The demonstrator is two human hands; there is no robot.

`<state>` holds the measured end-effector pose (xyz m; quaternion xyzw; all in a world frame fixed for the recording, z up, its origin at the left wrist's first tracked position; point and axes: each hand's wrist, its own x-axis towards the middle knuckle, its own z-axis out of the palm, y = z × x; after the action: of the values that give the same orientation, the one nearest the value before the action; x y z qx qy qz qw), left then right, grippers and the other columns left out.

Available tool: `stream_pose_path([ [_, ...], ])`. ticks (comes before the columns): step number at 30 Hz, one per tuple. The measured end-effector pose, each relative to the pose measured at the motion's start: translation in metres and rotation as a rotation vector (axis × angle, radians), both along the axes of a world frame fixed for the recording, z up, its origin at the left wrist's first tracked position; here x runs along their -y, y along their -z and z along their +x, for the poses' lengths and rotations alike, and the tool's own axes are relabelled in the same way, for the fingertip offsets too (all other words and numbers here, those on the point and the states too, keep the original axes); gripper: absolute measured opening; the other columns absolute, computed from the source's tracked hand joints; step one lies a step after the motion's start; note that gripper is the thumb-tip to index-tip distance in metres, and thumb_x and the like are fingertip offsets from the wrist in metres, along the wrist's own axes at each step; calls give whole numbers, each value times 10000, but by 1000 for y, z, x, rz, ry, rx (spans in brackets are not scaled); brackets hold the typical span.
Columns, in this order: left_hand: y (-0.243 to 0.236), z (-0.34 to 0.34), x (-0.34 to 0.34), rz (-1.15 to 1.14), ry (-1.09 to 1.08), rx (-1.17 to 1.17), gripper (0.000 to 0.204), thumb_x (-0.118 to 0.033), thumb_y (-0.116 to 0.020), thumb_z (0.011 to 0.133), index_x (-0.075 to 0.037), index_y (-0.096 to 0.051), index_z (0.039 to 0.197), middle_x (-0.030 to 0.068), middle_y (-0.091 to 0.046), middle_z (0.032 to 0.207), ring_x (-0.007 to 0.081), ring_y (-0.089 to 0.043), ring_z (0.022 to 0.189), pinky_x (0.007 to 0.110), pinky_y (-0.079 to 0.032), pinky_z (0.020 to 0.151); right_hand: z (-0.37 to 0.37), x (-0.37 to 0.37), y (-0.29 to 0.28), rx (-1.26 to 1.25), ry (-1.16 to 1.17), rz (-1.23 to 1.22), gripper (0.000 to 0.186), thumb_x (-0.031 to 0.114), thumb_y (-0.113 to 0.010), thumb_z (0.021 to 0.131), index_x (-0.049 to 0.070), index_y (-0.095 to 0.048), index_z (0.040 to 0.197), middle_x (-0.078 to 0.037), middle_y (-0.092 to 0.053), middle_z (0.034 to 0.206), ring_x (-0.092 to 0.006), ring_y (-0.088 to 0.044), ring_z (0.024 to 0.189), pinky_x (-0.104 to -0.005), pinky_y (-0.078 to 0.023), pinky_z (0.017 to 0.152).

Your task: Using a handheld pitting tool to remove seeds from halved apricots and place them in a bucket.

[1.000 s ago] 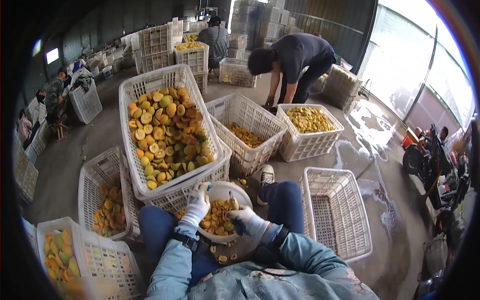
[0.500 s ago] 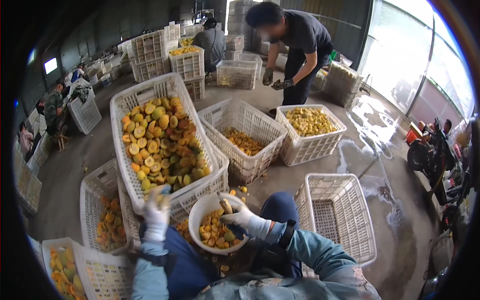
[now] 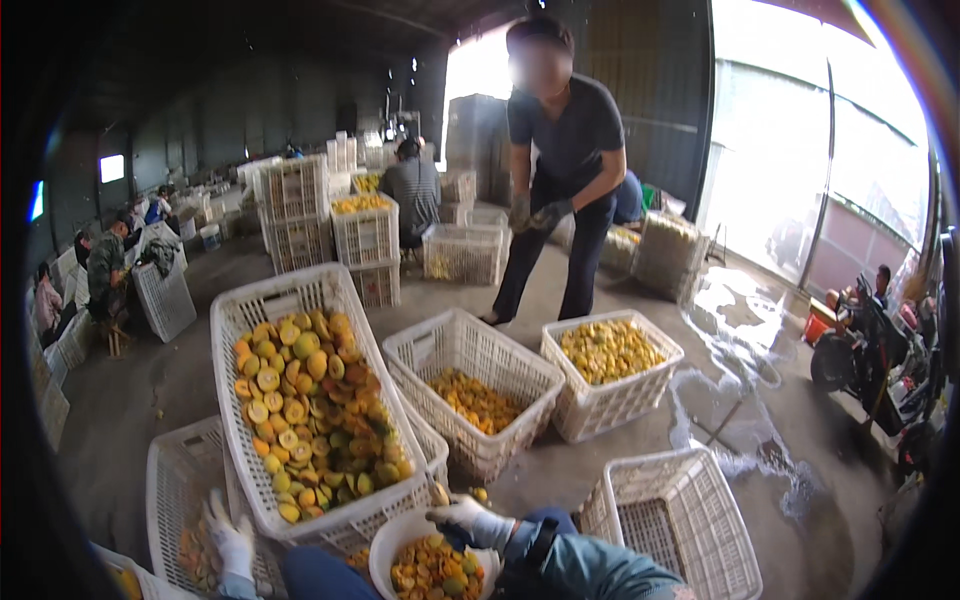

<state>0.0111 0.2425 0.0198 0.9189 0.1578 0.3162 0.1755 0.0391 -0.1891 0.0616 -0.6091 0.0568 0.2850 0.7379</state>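
Note:
My left hand [image 3: 232, 543], in a white glove, has its fingers spread over the lower left crate [image 3: 160, 470], which holds orange fruit pieces. Nothing shows in its grasp. My right hand [image 3: 468, 516], gloved too, is closed round a short tan tool [image 3: 440, 493] whose working end I cannot make out. Just below and left of it, a white bucket [image 3: 380, 560] holds cut yellow-orange fruit pieces [image 3: 425, 568]. In front of me a tilted white crate [image 3: 228, 345] is full of halved green and orange fruit [image 3: 310, 400], resting on another crate.
Beyond stand a crate [image 3: 400, 350] partly filled with orange pieces and a fuller crate [image 3: 590, 400] of yellow pieces. At right is an empty white crate [image 3: 690, 480]. A person [image 3: 570, 150] in dark clothes stands ahead. Stacked crates [image 3: 292, 210] rise behind; a motorbike [image 3: 860, 350] is far right.
My left hand has moved left and down from the tilted crate's near edge to above the lower left crate, its fingers spreading. The view has tipped up; the standing person has straightened somewhat.

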Motion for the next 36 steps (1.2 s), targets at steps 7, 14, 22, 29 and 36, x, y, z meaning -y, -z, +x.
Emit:
stream_pose_path([
  [7, -27, 39, 87, -230, 142, -29, 699, -220, -660, 713, -25, -333, 1299, 325, -288, 1306, 457, -354, 1175, 465, -332, 966, 4, -15, 5, -119, -21, 114, 212, 205, -639, 810, 83, -473, 759, 7, -424, 526, -125, -411, 362, -275, -329, 318],
  [14, -7, 39, 86, -47, 44, -61, 722, -184, -666, 666, 2, -358, 1292, 349, -246, 1314, 471, -333, 1185, 446, -311, 996, -4, -8, 13, 27, 30, 173, 131, 177, -611, 821, 75, -529, 819, -29, -456, 536, -162, -442, 369, -293, -357, 328],
  [22, -9, 37, 82, -101, 58, -116, 586, -75, -583, 712, -34, -395, 1265, 296, -306, 1273, 442, -402, 1120, 427, -351, 948, -10, -14, -1, 11, 19, 207, 109, 161, -595, 829, 74, -529, 828, -10, -421, 516, -141, -400, 347, -271, -309, 313],
  [29, -12, 36, 82, -71, 56, -156, 579, -87, -569, 723, -74, -393, 1275, 279, -312, 1276, 430, -415, 1114, 429, -363, 936, -12, -18, -1, -37, -15, 135, 121, 163, -588, 833, 56, -532, 829, -11, -417, 498, -143, -380, 331, -266, -307, 317],
  [36, -7, 39, 84, -88, 8, -139, 544, -115, -569, 724, -99, -439, 1253, 229, -358, 1228, 387, -455, 1069, 420, -394, 897, -14, -14, 3, -36, -58, 166, 155, 187, -592, 833, 51, -527, 869, -15, -416, 495, -151, -389, 354, -282, -330, 335],
])
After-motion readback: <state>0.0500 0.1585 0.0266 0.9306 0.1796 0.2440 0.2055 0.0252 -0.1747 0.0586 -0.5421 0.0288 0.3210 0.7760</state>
